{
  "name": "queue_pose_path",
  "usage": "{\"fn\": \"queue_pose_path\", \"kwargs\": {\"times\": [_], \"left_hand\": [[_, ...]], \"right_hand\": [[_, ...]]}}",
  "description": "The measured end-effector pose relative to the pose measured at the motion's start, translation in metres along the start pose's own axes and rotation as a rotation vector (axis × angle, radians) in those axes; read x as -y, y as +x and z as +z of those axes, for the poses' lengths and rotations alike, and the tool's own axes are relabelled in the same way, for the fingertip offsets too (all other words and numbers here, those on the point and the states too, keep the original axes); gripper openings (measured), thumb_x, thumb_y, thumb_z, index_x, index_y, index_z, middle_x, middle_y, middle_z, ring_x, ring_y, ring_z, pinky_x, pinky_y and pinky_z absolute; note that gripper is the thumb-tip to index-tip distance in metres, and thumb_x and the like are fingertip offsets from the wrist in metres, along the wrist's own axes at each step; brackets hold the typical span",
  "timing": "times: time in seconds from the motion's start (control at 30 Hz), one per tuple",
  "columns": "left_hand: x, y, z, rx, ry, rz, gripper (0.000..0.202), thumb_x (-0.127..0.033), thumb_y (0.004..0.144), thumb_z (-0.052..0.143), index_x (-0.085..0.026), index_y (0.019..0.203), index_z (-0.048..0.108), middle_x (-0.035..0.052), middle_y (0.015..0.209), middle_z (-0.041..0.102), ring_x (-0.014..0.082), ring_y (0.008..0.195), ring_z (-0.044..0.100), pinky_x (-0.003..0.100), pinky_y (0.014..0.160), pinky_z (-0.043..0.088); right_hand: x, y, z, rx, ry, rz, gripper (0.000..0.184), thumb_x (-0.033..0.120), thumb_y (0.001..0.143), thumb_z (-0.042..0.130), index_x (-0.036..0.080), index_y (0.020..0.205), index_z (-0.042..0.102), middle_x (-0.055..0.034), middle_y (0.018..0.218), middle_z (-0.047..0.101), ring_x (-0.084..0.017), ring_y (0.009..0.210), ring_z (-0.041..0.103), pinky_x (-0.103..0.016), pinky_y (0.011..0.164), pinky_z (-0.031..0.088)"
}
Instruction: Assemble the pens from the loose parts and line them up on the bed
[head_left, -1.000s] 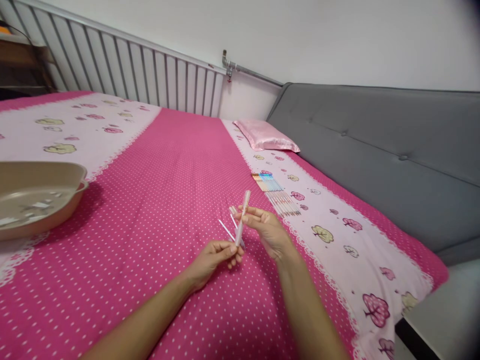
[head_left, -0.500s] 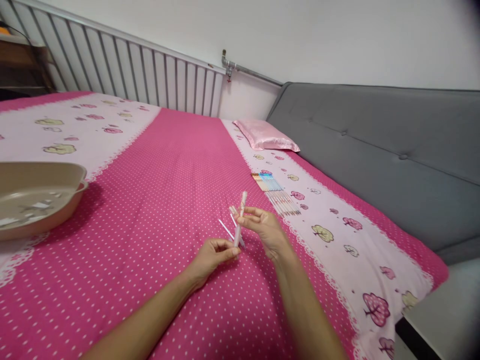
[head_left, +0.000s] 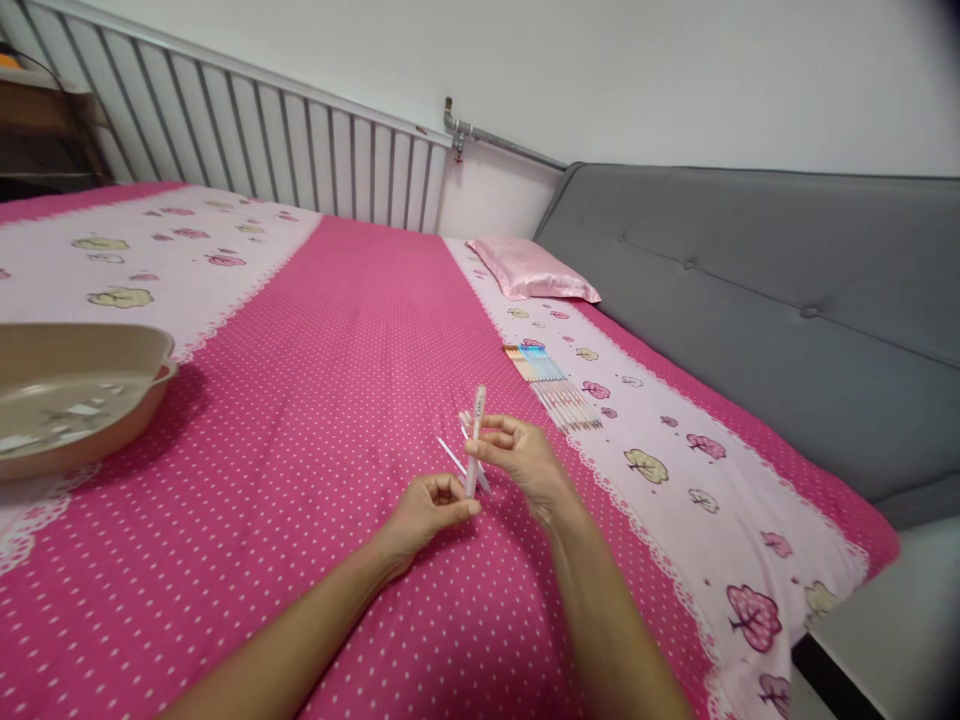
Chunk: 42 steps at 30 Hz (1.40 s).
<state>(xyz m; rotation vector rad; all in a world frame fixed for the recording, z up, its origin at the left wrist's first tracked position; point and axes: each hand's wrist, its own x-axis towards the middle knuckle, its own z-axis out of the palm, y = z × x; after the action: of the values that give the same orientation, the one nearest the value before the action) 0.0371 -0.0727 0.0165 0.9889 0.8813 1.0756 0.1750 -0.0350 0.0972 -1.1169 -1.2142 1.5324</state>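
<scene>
A slim, pale pink pen stands nearly upright between my hands, with dark markings near its upper end. My right hand pinches it around the middle between thumb and fingers. At its lower end my left hand closes thumb and fingertips on it. Just behind the pen, thin white sticks lie on the pink bedspread, partly hidden by the pen and my right fingers; their kind is too small to tell. Further off to the right lies a neat row of pens with blue, orange and pale barrels.
A beige plastic basin holding small white and thin pieces stands at the left on the dotted bedspread. A pink pillow rests against the grey headboard. Along the back wall runs a white radiator with a pipe.
The pen has turned slightly about its length, so dark markings now show near its top. Its upper end has tipped a little to the left. My hands have hardly moved.
</scene>
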Motion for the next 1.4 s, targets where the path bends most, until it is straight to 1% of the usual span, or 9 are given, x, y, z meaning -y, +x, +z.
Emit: {"fn": "queue_pose_path", "kwargs": {"times": [0.2, 0.37, 0.47, 0.63, 0.83, 1.1, 1.2, 1.33, 1.4], "left_hand": [[-0.002, -0.0013, -0.0032, 0.037, 0.005, -0.01, 0.028, -0.035, 0.062, 0.076, -0.012, 0.063, 0.061, -0.003, 0.057, 0.051, 0.0064, 0.053, 0.04, 0.021, 0.055, 0.031], [-0.0018, -0.0032, -0.0036, 0.086, 0.044, -0.029, 0.027, -0.036, 0.064, 0.074, -0.012, 0.068, 0.065, -0.0019, 0.059, 0.052, 0.0073, 0.056, 0.041, 0.022, 0.057, 0.031], [-0.0018, -0.0035, -0.0026, 0.09, 0.048, -0.023, 0.028, -0.037, 0.063, 0.075, -0.012, 0.072, 0.066, -0.001, 0.062, 0.053, 0.0085, 0.06, 0.043, 0.022, 0.06, 0.032], [-0.0018, -0.0029, -0.0016, 0.107, 0.055, -0.002, 0.029, -0.038, 0.063, 0.075, -0.012, 0.07, 0.064, -0.0015, 0.061, 0.051, 0.0088, 0.06, 0.042, 0.022, 0.06, 0.032], [-0.0028, -0.0033, -0.0012, 0.107, 0.061, 0.021, 0.028, -0.038, 0.065, 0.073, -0.013, 0.07, 0.063, -0.0023, 0.06, 0.049, 0.0084, 0.058, 0.04, 0.022, 0.058, 0.03], [-0.0047, -0.0035, 0.0003, 0.067, 0.057, 0.012, 0.027, -0.037, 0.064, 0.074, -0.012, 0.07, 0.064, -0.0023, 0.06, 0.051, 0.0077, 0.056, 0.041, 0.021, 0.057, 0.03], [-0.0064, -0.0045, -0.0004, 0.068, 0.058, 0.01, 0.026, -0.036, 0.065, 0.074, -0.013, 0.076, 0.066, 0.0004, 0.067, 0.058, 0.0083, 0.059, 0.045, 0.022, 0.059, 0.034], [-0.0088, -0.0048, -0.0017, 0.137, -0.005, 0.026, 0.031, -0.037, 0.074, 0.067, -0.015, 0.095, 0.066, 0.0069, 0.086, 0.065, 0.0114, 0.066, 0.053, 0.025, 0.065, 0.041], [-0.0098, -0.0042, -0.0023, 0.149, -0.039, 0.048, 0.028, -0.038, 0.08, 0.06, -0.014, 0.092, 0.066, 0.0076, 0.085, 0.065, 0.0123, 0.069, 0.054, 0.025, 0.066, 0.043]], "right_hand": [[-0.0026, -0.0011, -0.0051, 0.264, 0.021, 0.058, 0.037, 0.026, 0.059, 0.078, 0.017, 0.093, 0.065, -0.0029, 0.082, 0.068, -0.013, 0.076, 0.062, -0.028, 0.076, 0.046], [-0.0052, -0.0002, -0.0081, 0.364, 0.013, 0.086, 0.04, 0.027, 0.063, 0.076, 0.017, 0.1, 0.065, -0.0041, 0.086, 0.07, -0.012, 0.073, 0.064, -0.028, 0.077, 0.047], [-0.0058, -0.0006, -0.008, 0.343, -0.004, 0.097, 0.046, 0.026, 0.061, 0.078, 0.016, 0.103, 0.063, -0.0041, 0.082, 0.071, -0.012, 0.068, 0.065, -0.028, 0.074, 0.048], [-0.0046, -0.0013, -0.0044, 0.232, -0.04, 0.073, 0.048, 0.026, 0.052, 0.082, 0.015, 0.094, 0.064, -0.0029, 0.072, 0.071, -0.016, 0.066, 0.066, -0.03, 0.069, 0.049], [-0.0029, -0.001, -0.0018, 0.169, -0.103, 0.036, 0.047, 0.026, 0.047, 0.084, 0.015, 0.089, 0.066, -0.0006, 0.065, 0.068, -0.016, 0.06, 0.065, -0.029, 0.063, 0.048], [-0.0057, 0.0008, -0.0019, 0.145, -0.091, 0.023, 0.045, 0.023, 0.047, 0.084, 0.014, 0.087, 0.066, 0.0003, 0.063, 0.067, -0.014, 0.058, 0.063, -0.027, 0.06, 0.048], [-0.0029, -0.0008, -0.0007, 0.138, -0.019, 0.055, 0.042, 0.021, 0.048, 0.084, 0.015, 0.085, 0.065, 0.0012, 0.062, 0.067, -0.013, 0.056, 0.063, -0.027, 0.061, 0.048], [-0.0002, -0.0027, -0.001, 0.168, 0.016, 0.11, 0.039, 0.019, 0.053, 0.082, 0.015, 0.087, 0.064, -0.001, 0.066, 0.069, -0.013, 0.057, 0.063, -0.025, 0.055, 0.048], [-0.0015, -0.0022, -0.0018, 0.202, 0.026, 0.122, 0.04, 0.019, 0.055, 0.081, 0.014, 0.09, 0.063, -0.0028, 0.071, 0.07, -0.013, 0.059, 0.063, -0.024, 0.053, 0.048]]}}
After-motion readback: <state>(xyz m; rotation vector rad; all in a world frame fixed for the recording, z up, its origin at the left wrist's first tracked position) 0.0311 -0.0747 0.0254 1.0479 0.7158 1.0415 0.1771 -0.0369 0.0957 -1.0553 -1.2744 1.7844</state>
